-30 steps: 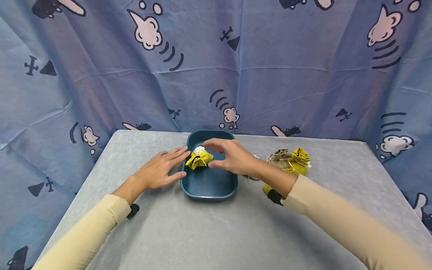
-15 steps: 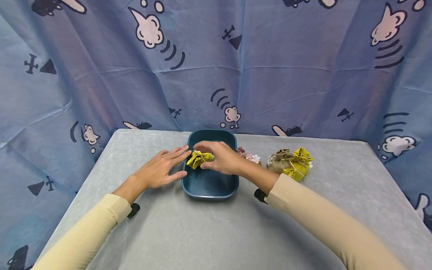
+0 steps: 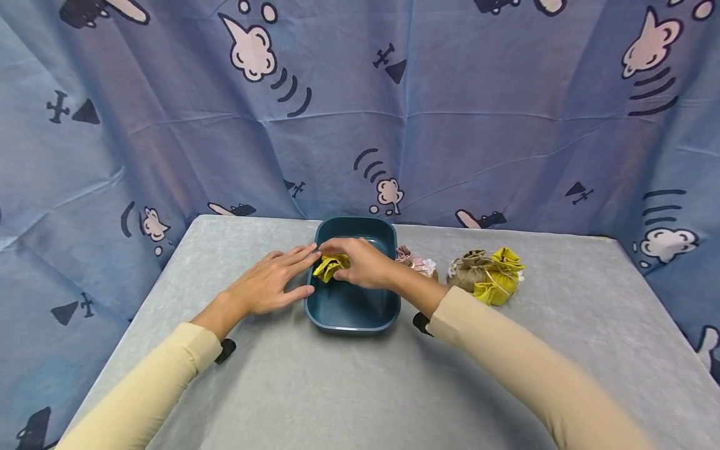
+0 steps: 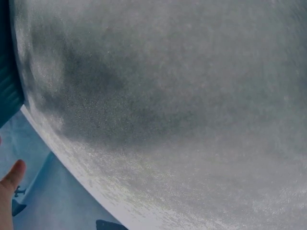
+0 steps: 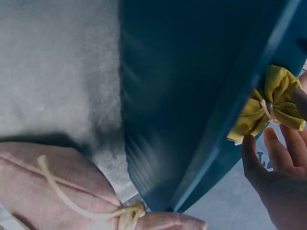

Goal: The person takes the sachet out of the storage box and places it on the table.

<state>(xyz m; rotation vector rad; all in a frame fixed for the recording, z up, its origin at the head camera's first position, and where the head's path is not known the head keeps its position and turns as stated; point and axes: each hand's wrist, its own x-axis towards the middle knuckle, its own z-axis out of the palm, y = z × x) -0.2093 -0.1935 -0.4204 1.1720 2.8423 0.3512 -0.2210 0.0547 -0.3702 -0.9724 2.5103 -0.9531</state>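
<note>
A small yellow drawstring pouch [image 3: 332,267] sits against the left side inside a dark blue-green bin [image 3: 353,326]. My right hand [image 3: 365,262] reaches into the bin, with thumb and fingers curled about the pouch. In the right wrist view, the fingers meet the yellow pouch [image 5: 271,103] beside its white tie; part of their contact is hidden. My left hand [image 3: 272,281] lies at the bin's left rim, fingers stretched out and fingertips at the edge. The left wrist view catches just a finger [image 4: 13,176] and a sliver of the bin [image 4: 7,72].
Right of the bin lies a pink pouch [image 3: 416,261] with a white flower, partly behind my right wrist. Farther right, a beige pouch [image 3: 468,270] and another yellow pouch [image 3: 497,281] touch each other. The grey table [image 3: 349,387] ends at a blue patterned curtain [image 3: 315,75].
My right hand has moved left and closed in around the yellow pouch, covering more of it. The pink pouch has come into view from behind the right forearm. The left hand stays at the rim.
</note>
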